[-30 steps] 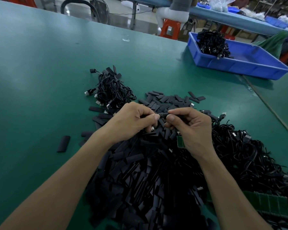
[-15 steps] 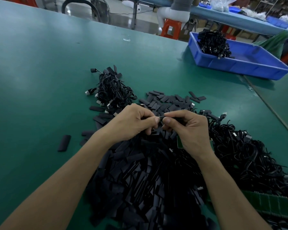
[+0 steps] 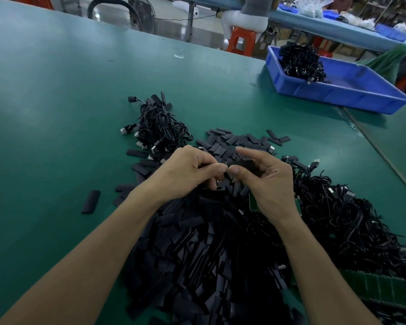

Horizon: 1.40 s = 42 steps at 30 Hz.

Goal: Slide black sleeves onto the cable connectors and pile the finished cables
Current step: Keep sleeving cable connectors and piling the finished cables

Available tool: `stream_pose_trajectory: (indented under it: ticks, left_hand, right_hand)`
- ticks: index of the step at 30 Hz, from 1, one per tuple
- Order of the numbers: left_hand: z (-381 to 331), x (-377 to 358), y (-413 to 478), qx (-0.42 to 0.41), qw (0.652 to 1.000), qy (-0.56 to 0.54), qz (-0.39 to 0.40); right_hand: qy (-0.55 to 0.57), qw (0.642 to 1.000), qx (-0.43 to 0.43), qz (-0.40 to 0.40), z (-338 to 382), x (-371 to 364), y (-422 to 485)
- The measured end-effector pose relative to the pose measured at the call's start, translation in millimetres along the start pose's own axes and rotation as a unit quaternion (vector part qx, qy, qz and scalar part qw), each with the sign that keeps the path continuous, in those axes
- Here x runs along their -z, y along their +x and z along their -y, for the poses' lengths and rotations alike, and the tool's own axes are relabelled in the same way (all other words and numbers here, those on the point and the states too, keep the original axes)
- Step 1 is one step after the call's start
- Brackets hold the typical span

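Observation:
My left hand [image 3: 188, 172] and my right hand [image 3: 265, 181] meet thumb to thumb above a big heap of loose black sleeves [image 3: 197, 254]. My right hand pinches one flat black sleeve [image 3: 242, 164], its index finger lifted straight above it. My left hand pinches a cable end at the sleeve's left opening; the connector itself is hidden by my fingers. A small pile of cables [image 3: 159, 127] with metal plugs lies behind my left hand. A large tangle of black cables [image 3: 342, 219] lies to the right.
A blue tray [image 3: 352, 95] holding a clump of cables stands at the back right of the green table [image 3: 56, 113]. One stray sleeve [image 3: 91, 201] lies alone at the left. Green circuit boards [image 3: 380, 287] show under the tangle. A person sits on a red stool [image 3: 240, 42] beyond the table.
My right index finger has lifted off the sleeve and now points straight out. The sleeve shows more fully between my hands. Both hands stay in the same place.

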State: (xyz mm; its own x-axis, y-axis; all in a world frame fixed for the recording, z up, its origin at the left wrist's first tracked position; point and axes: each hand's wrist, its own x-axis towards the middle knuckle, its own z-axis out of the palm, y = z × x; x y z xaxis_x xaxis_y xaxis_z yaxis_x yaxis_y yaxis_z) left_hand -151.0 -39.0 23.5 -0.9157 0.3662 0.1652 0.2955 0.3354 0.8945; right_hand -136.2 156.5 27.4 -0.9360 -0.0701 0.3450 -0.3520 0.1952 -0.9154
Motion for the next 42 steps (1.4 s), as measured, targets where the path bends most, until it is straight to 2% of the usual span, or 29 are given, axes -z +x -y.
stream_pose_trajectory:
  ticks: [2,6,17,24,29,34,37,39,42]
  left_hand:
    - [-0.6,-1.1,-0.3,0.004,1.000,-0.003,-0.017]
    - [-3.2,-4.8,-0.4,0.008,0.999,0.011,-0.038]
    - [-3.2,-10.2,-0.3,0.011,0.998,0.018,-0.054]
    - [-5.6,-15.7,-2.6,-0.008,0.998,-0.021,-0.065]
    - [-8.5,-22.3,-3.7,-0.017,0.998,0.020,-0.057]
    - [-10.7,-26.8,-4.2,-0.027,0.995,-0.006,-0.099]
    - [-9.5,-18.0,-4.2,-0.004,0.997,0.021,-0.075]
    - [-3.3,-11.9,-3.9,0.004,0.995,0.084,-0.050]
    - [1.5,-2.5,0.6,0.010,0.989,0.119,-0.088]
  right_hand:
    - [-0.023,0.999,-0.002,-0.043,-1.6,-0.2,1.2]
    - [0.006,0.994,-0.015,-0.106,-4.3,-2.4,-1.2]
    - [0.008,0.999,-0.006,-0.038,-1.7,-7.5,-3.0]
    - [0.002,0.999,-0.012,-0.044,-0.1,-5.4,0.2]
    - [0.000,1.000,-0.004,-0.029,9.9,-10.3,4.5]
    - [-0.021,0.998,0.028,-0.048,20.5,-15.7,13.4]
    - [0.018,0.996,0.001,-0.082,20.6,-13.5,14.8]
    - [0.066,0.992,-0.035,-0.101,20.6,-7.5,17.1]
    - [0.043,0.994,-0.080,-0.057,21.9,9.8,20.3]
